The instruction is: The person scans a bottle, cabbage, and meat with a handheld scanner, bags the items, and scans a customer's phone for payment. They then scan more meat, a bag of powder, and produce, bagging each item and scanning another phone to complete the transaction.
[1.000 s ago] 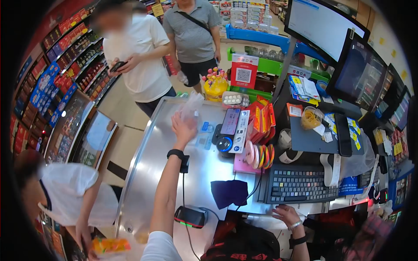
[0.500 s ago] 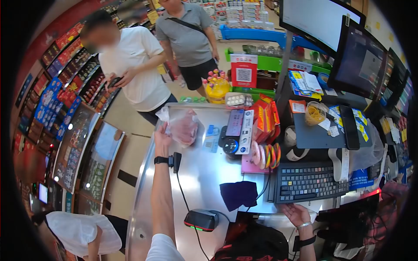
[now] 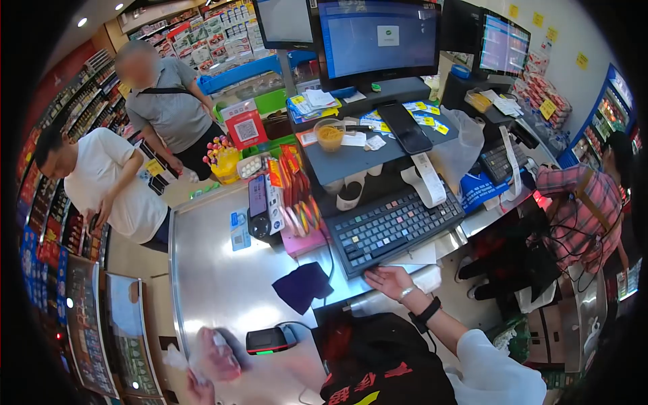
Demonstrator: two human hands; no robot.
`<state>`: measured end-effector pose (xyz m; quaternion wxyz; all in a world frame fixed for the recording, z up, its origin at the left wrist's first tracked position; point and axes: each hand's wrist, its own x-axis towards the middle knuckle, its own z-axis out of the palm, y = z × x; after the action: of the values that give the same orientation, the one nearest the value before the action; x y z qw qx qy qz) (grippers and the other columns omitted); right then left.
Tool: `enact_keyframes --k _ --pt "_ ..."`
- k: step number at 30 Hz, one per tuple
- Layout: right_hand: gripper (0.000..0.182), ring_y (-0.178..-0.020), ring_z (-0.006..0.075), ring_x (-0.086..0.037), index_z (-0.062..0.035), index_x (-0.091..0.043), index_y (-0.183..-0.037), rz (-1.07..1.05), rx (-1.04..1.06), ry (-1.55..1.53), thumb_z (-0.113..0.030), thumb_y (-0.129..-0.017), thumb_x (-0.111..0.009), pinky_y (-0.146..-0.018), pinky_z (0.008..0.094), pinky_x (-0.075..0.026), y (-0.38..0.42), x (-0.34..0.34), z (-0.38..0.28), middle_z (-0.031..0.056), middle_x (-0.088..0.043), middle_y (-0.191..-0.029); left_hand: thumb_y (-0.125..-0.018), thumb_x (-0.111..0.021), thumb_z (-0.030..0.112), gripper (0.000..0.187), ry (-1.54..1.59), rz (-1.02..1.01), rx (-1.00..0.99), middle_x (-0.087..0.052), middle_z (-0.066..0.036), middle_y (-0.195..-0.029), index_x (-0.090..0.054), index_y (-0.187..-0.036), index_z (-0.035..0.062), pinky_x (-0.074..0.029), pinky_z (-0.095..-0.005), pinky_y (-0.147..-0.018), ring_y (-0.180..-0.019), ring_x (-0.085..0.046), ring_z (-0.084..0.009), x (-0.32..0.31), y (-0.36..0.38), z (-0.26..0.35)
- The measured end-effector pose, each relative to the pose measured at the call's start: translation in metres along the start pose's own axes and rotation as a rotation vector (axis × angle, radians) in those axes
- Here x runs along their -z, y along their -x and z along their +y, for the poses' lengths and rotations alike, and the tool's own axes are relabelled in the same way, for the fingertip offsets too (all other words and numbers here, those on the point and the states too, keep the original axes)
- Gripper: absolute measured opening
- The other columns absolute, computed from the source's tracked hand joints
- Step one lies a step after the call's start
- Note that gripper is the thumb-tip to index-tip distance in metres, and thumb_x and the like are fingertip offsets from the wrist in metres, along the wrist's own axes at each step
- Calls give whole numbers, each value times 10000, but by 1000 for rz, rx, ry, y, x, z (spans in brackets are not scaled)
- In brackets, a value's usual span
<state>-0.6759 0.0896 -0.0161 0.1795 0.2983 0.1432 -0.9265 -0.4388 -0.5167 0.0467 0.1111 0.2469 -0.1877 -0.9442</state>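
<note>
My left hand (image 3: 200, 389), blurred at the lower left, is closed on the gathered top of a clear plastic bag of meat (image 3: 217, 354). The pink meat shows through the bag, low over the steel counter (image 3: 202, 270). Just right of it is a small black scanner (image 3: 268, 339) with a green light. Palm up, my right hand (image 3: 387, 280) has its fingers extended at the front edge of the black keyboard (image 3: 398, 226); nothing shows in it. A dark purple cloth (image 3: 302, 287) lies on the counter left of that hand.
A monitor (image 3: 378, 40) stands over a shelf with a phone (image 3: 405, 128) and a tub of rubber bands (image 3: 329, 136). Red packets (image 3: 290, 172) sit beside a payment device (image 3: 259, 226). Two people (image 3: 108, 182) stand across the counter; another person (image 3: 584, 202) is at the right.
My left hand has drawn the bag of meat from the counter's far end back towards me. My view has swung right. My right hand stays by the keyboard's front edge.
</note>
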Motion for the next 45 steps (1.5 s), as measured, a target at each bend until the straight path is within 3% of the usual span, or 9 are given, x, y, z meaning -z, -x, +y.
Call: enact_keyframes --k 2,9,10,12,21,28,34,41,45 --pt "15 -1108 361 -471 16 -518 -765 15 1 8 26 -754 -517 -969 506 -383 -3 0 2 172 -564 -938 -843 -520 129 281 -348 457 -292 -546 -121 -1123 -540 -1103 24 -359 -410 -815 -1012 -470 -259 -61 65 -52" --pt "72 -1063 389 -490 45 -529 -778 41 -49 103 -3 -725 -520 -951 506 -392 -8 -2 -8 214 -552 -974 -866 -496 179 260 126 327 -185 -577 -99 -953 -552 -1065 22 -382 -405 -762 -846 -501 -202 11 156 -99" --pt "82 -1041 401 -504 53 -530 -760 34 -102 150 -20 -724 -524 -941 499 -405 -7 -3 -12 239 -547 -1014 -858 -496 176 325 4 138 -162 -471 -142 -1273 -523 -1159 55 -409 -423 -880 -1120 -472 -250 43 162 -104" --pt "212 -1016 414 -520 118 -513 -856 122 -89 238 -52 -728 -519 -931 477 -422 2 -7 -18 289 -513 -1103 -850 -470 160 362 130 256 -222 -426 -202 -1291 -476 -1180 12 -328 -482 -995 -1198 -400 -316 30 186 -128" --pt "532 -1149 411 -432 198 -339 -1143 46 -237 309 -43 -701 -510 -992 455 -371 28 7 -20 316 -417 -1215 -839 -469 145 142 277 365 -357 -589 -76 -934 -548 -905 48 -411 -337 -771 -884 -523 -191 -3 236 -170" --pt "551 -1251 421 -287 177 -321 -1182 159 -186 76 -2 -691 -497 -1032 497 -314 -8 -22 -28 302 -325 -1300 -823 -500 106 261 1 413 -429 -578 -56 -934 -503 -1069 18 -412 -279 -690 -764 -530 -149 36 263 -178" --pt "410 -1251 325 -356 81 -419 -1145 -89 -157 533 -44 -770 -528 -1015 489 -330 -25 5 -34 222 -385 -1307 -843 -558 105 364 -329 609 -422 -578 -63 -1022 -457 -1178 5 -453 -301 -769 -863 -562 -161 15 237 -186" --pt "825 -1243 274 -374 -61 -107 -1414 -678 -104 1536 -120 -799 -654 -903 362 -441 13 -47 102 202 -277 -1398 -890 -538 191 376 -15 379 -431 -574 -64 -1066 -444 -1223 43 -480 -327 -810 -944 -571 -179 -24 159 -198" --pt "1147 -1337 318 -171 30 60 -1384 -1122 211 1978 -366 -677 -752 -1067 357 -211 -3 -91 181 263 -86 -1442 -912 -487 189 386 32 246 -459 -531 -67 -1157 -400 -1269 70 -457 -365 -890 -1053 -531 -195 -31 140 -207"
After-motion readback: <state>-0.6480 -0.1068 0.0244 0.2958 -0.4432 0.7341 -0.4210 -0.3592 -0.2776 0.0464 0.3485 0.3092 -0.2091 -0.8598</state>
